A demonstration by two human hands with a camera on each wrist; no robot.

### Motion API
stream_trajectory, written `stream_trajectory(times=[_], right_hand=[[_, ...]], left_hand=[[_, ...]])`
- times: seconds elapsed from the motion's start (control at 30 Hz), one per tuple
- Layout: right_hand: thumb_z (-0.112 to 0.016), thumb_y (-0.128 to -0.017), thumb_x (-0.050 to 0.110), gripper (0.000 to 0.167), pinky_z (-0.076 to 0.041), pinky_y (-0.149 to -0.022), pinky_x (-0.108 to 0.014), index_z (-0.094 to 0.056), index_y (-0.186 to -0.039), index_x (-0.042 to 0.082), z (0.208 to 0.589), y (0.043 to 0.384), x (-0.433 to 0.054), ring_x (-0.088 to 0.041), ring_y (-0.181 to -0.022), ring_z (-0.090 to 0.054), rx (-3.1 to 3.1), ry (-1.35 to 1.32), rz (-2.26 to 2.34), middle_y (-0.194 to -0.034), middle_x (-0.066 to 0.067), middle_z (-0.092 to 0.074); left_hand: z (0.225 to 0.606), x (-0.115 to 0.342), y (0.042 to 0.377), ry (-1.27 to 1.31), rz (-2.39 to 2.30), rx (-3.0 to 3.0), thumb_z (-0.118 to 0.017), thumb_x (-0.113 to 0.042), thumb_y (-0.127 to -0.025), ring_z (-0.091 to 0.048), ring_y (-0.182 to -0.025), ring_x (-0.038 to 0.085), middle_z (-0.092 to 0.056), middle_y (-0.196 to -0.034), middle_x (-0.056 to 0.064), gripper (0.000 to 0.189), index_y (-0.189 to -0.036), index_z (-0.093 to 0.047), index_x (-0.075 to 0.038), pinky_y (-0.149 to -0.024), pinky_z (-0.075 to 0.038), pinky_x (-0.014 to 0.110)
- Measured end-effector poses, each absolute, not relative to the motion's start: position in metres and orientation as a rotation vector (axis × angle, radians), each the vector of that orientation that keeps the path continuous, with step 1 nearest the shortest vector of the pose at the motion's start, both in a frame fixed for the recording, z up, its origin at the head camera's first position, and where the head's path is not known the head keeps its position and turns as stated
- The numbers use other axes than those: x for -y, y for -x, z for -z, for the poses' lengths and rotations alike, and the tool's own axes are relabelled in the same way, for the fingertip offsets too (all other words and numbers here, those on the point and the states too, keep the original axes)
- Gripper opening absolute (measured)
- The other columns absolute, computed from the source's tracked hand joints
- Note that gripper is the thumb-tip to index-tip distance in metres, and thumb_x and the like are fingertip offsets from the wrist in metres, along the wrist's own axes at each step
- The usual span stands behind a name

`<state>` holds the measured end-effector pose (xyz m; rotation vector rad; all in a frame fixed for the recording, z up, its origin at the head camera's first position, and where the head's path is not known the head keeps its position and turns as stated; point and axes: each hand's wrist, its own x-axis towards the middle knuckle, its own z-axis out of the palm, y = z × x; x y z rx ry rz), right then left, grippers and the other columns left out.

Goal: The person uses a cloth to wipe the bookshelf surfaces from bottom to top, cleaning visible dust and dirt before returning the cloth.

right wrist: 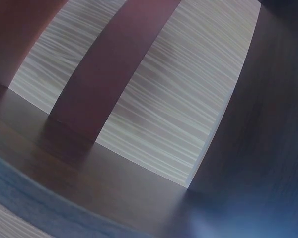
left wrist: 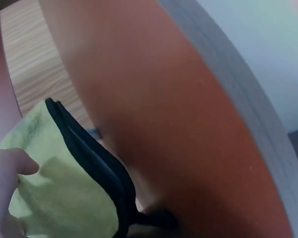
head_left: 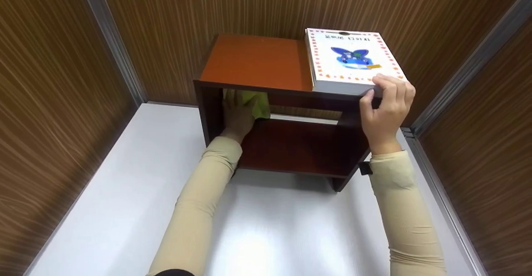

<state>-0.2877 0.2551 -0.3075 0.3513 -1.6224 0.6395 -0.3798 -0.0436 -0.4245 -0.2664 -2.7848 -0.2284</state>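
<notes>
Inside the left end of the shelf unit (head_left: 257, 62), your left hand (head_left: 237, 118) holds a green cloth (head_left: 262, 106). Note the thumb (left wrist: 21, 161), which lies over the fabric in the left wrist view; the other fingers are mostly out of sight there, so you cannot tell how far they close behind it. The cloth has dark edging (left wrist: 92, 161) and sits on the thumb side of the hand, above the lower shelf (head_left: 291, 147). The hand is just beside the left side panel (head_left: 213, 114); contact with it cannot be confirmed.

On the right end of the unit's top lies a thick white book (head_left: 351, 55), cover up, printed with a blue winged figure and an orange-red border. Your right hand (head_left: 388, 107) grips its near right corner: the fingers bend over the cover and the thumb is at the front edge, a narrow grip. The right wrist view shows the unit's dark inner faces and a rail (right wrist: 109, 74) crossing the open back.

The unit stands on a white surface (head_left: 270, 213), against a wood-grain wall (head_left: 249, 3). Both your arms wear beige sleeves (head_left: 195, 205).
</notes>
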Motion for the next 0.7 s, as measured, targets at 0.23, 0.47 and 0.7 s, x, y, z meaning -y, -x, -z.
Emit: stream_trajectory(times=[0.23, 0.47, 0.7], right_hand=[[-0.054, -0.079, 0.02, 0.023, -0.032, -0.096, -0.04, -0.064, -0.09, 0.003, 0.307, 0.29, -0.254, -0.03, -0.099, -0.05, 1.604, -0.344, -0.636, -0.099, -0.009, -0.063], [-0.053, -0.078, 0.02, 0.024, -0.032, -0.095, -0.04, -0.064, -0.089, 0.002, 0.308, 0.29, -0.254, -0.031, -0.097, -0.05, 1.592, -0.352, -0.634, -0.098, -0.01, -0.063], [-0.054, -0.078, 0.019, 0.023, -0.032, -0.095, -0.041, -0.063, -0.09, 0.002, 0.307, 0.289, -0.254, -0.031, -0.098, -0.05, 1.601, -0.35, -0.626, -0.098, -0.011, -0.063]], left_hand=[[0.425, 0.04, 0.379, 0.229, 0.235, 2.769, -0.056, -0.021, -0.092, -0.004, -0.137, 0.044, -0.013, -0.151, 0.023, 0.053, -0.142, -0.042, -0.029, -0.109, -0.007, 0.056], [0.427, 0.029, 0.382, 0.179, 0.053, 2.887, -0.049, -0.027, -0.095, 0.004, -0.138, 0.042, -0.003, -0.153, 0.021, 0.055, -0.146, -0.029, -0.036, -0.109, -0.003, 0.054], [0.422, 0.015, 0.382, 0.209, 0.041, 2.965, -0.054, -0.033, -0.093, 0.009, -0.138, 0.04, 0.001, -0.154, 0.019, 0.062, -0.147, -0.023, -0.039, -0.11, 0.0, 0.053]])
